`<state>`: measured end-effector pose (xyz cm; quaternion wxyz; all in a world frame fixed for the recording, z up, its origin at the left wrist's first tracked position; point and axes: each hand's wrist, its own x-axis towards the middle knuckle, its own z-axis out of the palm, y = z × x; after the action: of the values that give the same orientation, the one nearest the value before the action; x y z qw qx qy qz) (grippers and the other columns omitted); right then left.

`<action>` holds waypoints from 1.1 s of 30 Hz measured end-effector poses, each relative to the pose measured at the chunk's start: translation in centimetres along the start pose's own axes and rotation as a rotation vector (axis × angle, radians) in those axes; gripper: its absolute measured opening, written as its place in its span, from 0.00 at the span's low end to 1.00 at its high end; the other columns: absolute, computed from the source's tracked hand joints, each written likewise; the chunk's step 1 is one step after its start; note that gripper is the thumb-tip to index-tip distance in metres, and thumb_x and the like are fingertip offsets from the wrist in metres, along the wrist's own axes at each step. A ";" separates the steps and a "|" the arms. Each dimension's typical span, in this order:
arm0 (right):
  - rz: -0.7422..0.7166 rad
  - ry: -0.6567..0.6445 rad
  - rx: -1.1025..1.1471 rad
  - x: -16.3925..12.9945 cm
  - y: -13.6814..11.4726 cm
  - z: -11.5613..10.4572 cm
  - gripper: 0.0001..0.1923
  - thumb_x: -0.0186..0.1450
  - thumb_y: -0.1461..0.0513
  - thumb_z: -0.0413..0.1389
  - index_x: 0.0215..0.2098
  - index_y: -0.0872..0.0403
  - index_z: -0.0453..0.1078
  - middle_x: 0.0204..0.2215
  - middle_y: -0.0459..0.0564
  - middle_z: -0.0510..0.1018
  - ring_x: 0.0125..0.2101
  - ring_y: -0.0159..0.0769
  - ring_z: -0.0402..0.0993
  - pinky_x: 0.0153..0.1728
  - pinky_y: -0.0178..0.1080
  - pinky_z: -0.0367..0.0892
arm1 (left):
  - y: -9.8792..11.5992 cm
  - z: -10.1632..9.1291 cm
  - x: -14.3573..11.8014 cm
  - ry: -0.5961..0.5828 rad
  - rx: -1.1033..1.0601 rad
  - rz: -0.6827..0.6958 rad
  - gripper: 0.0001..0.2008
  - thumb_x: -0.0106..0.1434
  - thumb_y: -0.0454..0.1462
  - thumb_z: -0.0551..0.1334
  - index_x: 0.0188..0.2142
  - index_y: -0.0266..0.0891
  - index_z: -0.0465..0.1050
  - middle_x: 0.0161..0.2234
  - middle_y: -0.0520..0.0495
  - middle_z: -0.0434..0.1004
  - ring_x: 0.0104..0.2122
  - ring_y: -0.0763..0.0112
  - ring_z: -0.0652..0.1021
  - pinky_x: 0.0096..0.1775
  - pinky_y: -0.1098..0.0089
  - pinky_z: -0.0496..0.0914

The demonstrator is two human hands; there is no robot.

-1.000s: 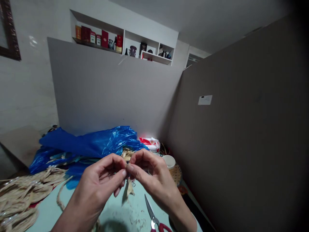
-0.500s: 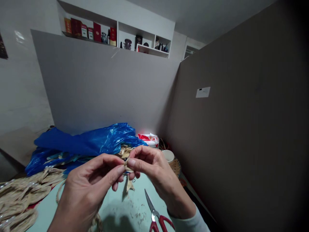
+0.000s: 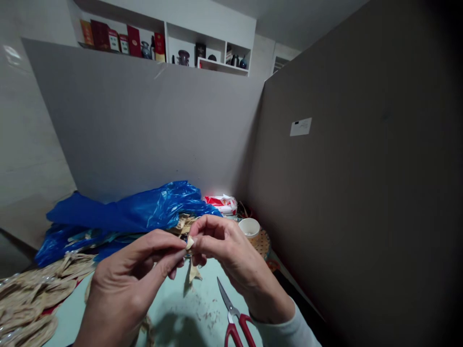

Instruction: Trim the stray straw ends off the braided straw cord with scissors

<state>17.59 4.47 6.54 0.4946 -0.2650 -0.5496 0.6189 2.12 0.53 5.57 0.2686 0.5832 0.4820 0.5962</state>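
My left hand (image 3: 132, 282) and my right hand (image 3: 227, 258) meet above the table, thumbs and fingertips pinched together. Between them is a small pale tan strip (image 3: 190, 242) that looks like dried corn husk. Beneath the fingers shows another husk piece (image 3: 194, 273) with a pointed end; I cannot tell whether it is joined to the strip. Part of a twisted tan cord (image 3: 147, 332) appears under my left wrist, mostly hidden. Scissors with red handles (image 3: 232, 311) lie on the table beside my right forearm, their blades pointing away.
Bundles of tan husk strips (image 3: 43, 294) lie at the left. Behind my hands are a blue plastic bag (image 3: 126, 209) and a red-and-white packet (image 3: 224, 204). A white bowl (image 3: 249, 226) rests on a woven tray (image 3: 263, 245). Grey panels (image 3: 170, 120) enclose the back and right.
The strip at my fingertips has turned, and a pale, wider end now shows. Both hands keep their pinch in nearly the same place. The view has shifted slightly.
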 end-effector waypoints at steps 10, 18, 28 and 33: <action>-0.133 0.044 -0.427 -0.6 -0.2 0.2 0.05 0.62 0.62 0.61 0.31 0.56 0.77 0.27 0.48 0.78 0.29 0.34 0.75 0.33 0.37 0.67 | -0.6 -0.2 0.9 -0.026 0.050 0.028 0.03 0.53 0.40 0.72 0.24 0.52 0.83 0.26 0.54 0.84 0.29 0.64 0.79 0.32 0.73 0.71; -0.155 -0.023 -0.307 -0.1 0.4 -0.4 0.03 0.60 0.64 0.61 0.33 0.55 0.73 0.26 0.45 0.76 0.28 0.32 0.73 0.33 0.36 0.68 | -0.8 -0.5 1.6 -0.143 -0.067 -0.099 0.06 0.53 0.42 0.73 0.26 0.46 0.80 0.22 0.54 0.76 0.24 0.69 0.73 0.27 0.74 0.66; -0.344 -0.033 -0.484 -0.7 0.3 -0.1 0.09 0.65 0.62 0.63 0.40 0.52 0.68 0.34 0.46 0.78 0.34 0.33 0.76 0.38 0.37 0.72 | -1.1 -0.9 1.9 -0.170 -0.227 -0.284 0.11 0.52 0.45 0.74 0.31 0.42 0.82 0.27 0.51 0.79 0.29 0.67 0.71 0.32 0.71 0.66; -0.451 -0.014 -0.641 -0.8 0.5 0.2 0.08 0.64 0.66 0.62 0.40 0.52 0.67 0.35 0.46 0.78 0.34 0.34 0.76 0.38 0.37 0.73 | -0.6 -1.1 1.9 -0.117 -0.298 -0.328 0.11 0.50 0.44 0.75 0.27 0.40 0.81 0.23 0.54 0.73 0.26 0.71 0.68 0.30 0.72 0.64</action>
<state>17.49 3.73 5.93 0.5067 -0.2744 -0.7628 0.2932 0.59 2.12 6.00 0.4726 0.4846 0.4604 0.5743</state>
